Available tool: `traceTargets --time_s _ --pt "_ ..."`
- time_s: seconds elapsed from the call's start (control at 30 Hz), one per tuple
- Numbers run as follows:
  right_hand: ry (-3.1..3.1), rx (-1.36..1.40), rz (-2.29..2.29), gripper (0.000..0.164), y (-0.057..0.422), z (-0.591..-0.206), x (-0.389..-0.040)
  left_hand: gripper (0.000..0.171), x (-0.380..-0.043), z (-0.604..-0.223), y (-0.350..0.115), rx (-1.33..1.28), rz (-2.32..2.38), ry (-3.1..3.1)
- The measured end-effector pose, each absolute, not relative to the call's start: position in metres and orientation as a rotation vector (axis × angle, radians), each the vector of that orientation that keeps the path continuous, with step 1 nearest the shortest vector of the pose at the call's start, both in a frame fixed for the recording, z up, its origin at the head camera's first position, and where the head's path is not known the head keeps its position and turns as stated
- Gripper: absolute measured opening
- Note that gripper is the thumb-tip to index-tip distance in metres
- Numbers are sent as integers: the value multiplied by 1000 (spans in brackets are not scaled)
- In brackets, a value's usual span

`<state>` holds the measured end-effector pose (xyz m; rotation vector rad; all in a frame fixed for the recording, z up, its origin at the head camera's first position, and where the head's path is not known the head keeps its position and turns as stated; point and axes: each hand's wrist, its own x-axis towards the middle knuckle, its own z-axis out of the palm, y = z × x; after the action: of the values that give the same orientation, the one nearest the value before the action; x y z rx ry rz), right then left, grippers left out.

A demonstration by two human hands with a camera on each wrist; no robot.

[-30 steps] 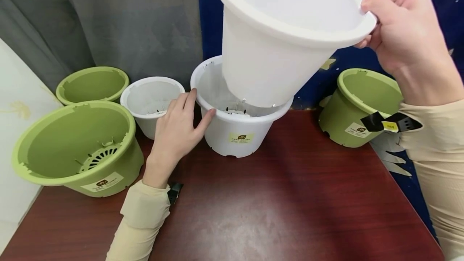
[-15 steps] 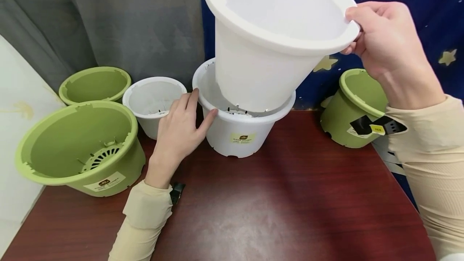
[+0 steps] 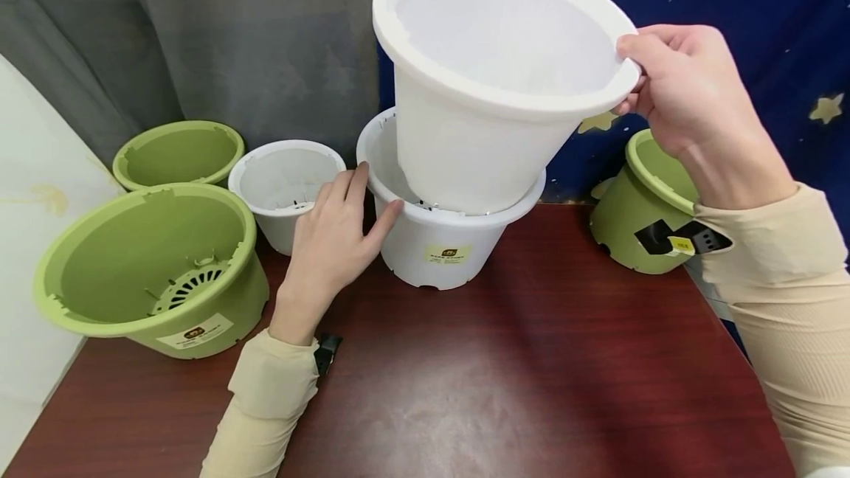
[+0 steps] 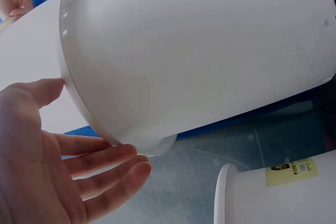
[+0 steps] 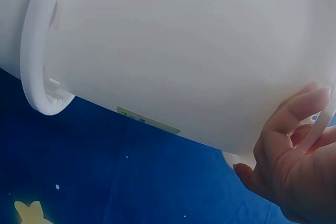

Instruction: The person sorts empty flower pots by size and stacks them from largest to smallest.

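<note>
My right hand [image 3: 697, 94] pinches the rim of a large white plastic flower pot [image 3: 488, 153], thumb on top and fingers curled beneath. This pot tilts with its mouth towards me. Its base dips into the mouth of a second white pot [image 3: 405, 242], which stands upright on the table and bears a yellow label. My left hand [image 3: 332, 242] touches that lower pot's left rim, fingers and thumb spread and nearly straight. The left wrist view shows the thumb tip and fingers at the lower pot's rim [image 4: 79, 95].
A smaller white pot [image 3: 285, 231] stands just left of the lower pot. Two green pots, a large one [image 3: 246, 293] and one behind it [image 3: 179, 126], stand at the left. Another green pot [image 3: 614, 216] is at the right on the dark red table [image 3: 518, 360].
My right hand has come down and left, lowering the upper white pot into the mouth of the lower one. My left hand keeps its place at the lower pot's rim.
</note>
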<state>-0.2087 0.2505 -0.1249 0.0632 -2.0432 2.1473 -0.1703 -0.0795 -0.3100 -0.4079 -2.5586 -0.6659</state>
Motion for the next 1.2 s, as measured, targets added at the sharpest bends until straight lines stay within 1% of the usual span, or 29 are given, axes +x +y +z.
traceTargets --time_s 0.43,0.9,1.2 --pt "-2093 19 2144 13 247 -134 -211 76 -169 -310 -76 -411 -663 -2555" --pt "-2079 29 2178 11 247 -146 -214 76 -168 -309 -75 -405 -666 -2577" --pt "-2141 29 2149 13 244 -152 -215 75 -167 -309 -76 -400 -671 -2574"
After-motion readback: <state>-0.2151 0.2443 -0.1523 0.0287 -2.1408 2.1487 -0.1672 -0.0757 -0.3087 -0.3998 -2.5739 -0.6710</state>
